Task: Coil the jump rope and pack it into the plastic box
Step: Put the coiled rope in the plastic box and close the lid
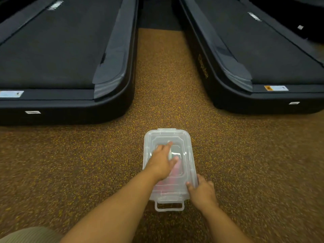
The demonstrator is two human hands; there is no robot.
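**Q:** Where do your hands sit relative to the plastic box (188,151)?

**A:** Your left hand (163,162) lies flat on the lid (182,137), fingers spread wide and pressing down — nothing gripped. Your right hand (201,192) is at the box's near right corner, fingers curled narrow against the lid edge and side wall; the thumb rests on top of the lid.

**Q:** Where is the jump rope (172,178)?

**A:** Inside the box, under the closed lid. Through the clear plastic you see a pink-red shape just below your left palm and a pale piece beside your left fingertips — the detail is blurred, so the coil itself cannot be made out.

**Q:** What lies around the box?

**A:** The box handle (169,206) points toward you, just left of your right wrist. The box stands on speckled brown floor (87,163); beyond your fingertips, two black treadmill decks (52,58) flank the aisle.
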